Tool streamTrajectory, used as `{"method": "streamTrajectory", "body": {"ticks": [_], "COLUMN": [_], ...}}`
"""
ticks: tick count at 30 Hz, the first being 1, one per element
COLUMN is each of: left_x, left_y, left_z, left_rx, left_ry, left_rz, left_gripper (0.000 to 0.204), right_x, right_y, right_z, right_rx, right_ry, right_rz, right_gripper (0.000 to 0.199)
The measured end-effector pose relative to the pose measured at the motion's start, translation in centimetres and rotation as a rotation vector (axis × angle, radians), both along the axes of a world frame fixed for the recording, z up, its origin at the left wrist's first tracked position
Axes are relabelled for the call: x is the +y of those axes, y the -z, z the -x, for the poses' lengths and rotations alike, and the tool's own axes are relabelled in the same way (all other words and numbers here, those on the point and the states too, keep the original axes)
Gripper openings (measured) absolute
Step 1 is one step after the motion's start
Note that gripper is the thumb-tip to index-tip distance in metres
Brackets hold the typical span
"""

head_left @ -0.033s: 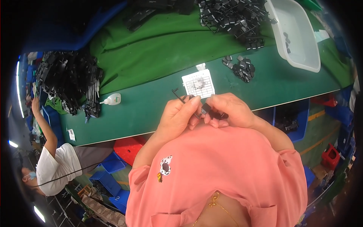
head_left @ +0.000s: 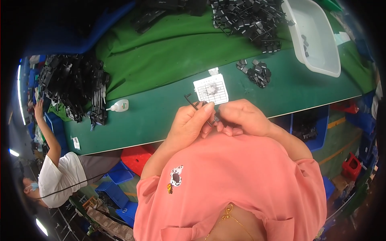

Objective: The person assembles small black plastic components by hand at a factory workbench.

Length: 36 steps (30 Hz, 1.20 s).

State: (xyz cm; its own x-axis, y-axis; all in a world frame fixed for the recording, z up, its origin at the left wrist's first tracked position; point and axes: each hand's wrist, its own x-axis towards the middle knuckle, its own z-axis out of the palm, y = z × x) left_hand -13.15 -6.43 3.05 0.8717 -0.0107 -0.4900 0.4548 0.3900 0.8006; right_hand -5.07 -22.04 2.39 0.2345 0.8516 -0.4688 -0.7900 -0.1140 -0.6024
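Note:
Close to my chest, at the table's near edge, both hands meet. My left hand (head_left: 189, 121) is closed around a thin black plastic part (head_left: 189, 98), whose long arm sticks up past the thumb with a short crosspiece at its tip. Fingers of my right hand (head_left: 246, 117) curl inward against it. A small black piece (head_left: 216, 118) shows between the two hands' fingertips; how it sits against the long part is hidden. Just beyond lies a white printed sheet (head_left: 204, 89) with a table on it and a small pale smudge-like patch.
Small black caps (head_left: 258, 74) lie right of the sheet, below a big heap of black parts (head_left: 251, 20). A white tub (head_left: 327, 60) stands far right. Left are a white squeeze bottle (head_left: 120, 105) and stacked black parts (head_left: 74, 86). A co-worker (head_left: 60, 172) reaches toward that stack.
My right fingers have curled in and shifted slightly. The black cap and dark pieces seen by the right fingertips are now mostly covered. The long part's tip has moved a little right.

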Motion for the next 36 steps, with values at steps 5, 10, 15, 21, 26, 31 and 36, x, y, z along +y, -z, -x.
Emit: {"method": "streamTrajectory", "body": {"ticks": [5, 10, 15, 21, 26, 31, 36], "left_x": [0.3, -0.3, -1.3, -0.6, -1.1, -2.2, -2.5], "left_y": [-0.4, -1.1, -1.4, 0.2, 0.9, 1.2, 1.7], "left_z": [-0.5, -1.1, -3.0, -4.0, -5.2, -6.4, -6.7], "left_rx": [0.091, 0.07, 0.102, -0.214, -0.253, -0.121, -0.196], "left_ry": [0.223, 0.334, 0.32, 0.132, 0.219, 0.032, -0.019], "left_rz": [-0.061, -0.034, 0.237, 0.613, 0.465, 0.291, 0.298], "left_gripper": [0.021, 0.013, 0.016, 0.029, 0.027, 0.037, 0.046], "right_x": [-0.8, -1.1, -2.7, -7.0, -11.1, -11.9, -9.2], "right_y": [0.5, 0.9, 0.3, -2.3, -4.8, -2.0, -2.4], "right_z": [-0.4, -0.4, -0.5, -5.9, -13.8, -15.9, -14.7], "right_rx": [-0.129, -0.141, -0.004, -0.232, -1.473, -2.129, -2.263], "right_ry": [-0.026, 0.026, 0.196, 0.935, 0.677, 0.16, 0.495], "right_rz": [-0.042, -0.144, -0.17, -0.423, 0.613, 0.896, 0.662], "right_gripper": [0.027, 0.03, 0.028, 0.029, 0.017, 0.017, 0.009]}}
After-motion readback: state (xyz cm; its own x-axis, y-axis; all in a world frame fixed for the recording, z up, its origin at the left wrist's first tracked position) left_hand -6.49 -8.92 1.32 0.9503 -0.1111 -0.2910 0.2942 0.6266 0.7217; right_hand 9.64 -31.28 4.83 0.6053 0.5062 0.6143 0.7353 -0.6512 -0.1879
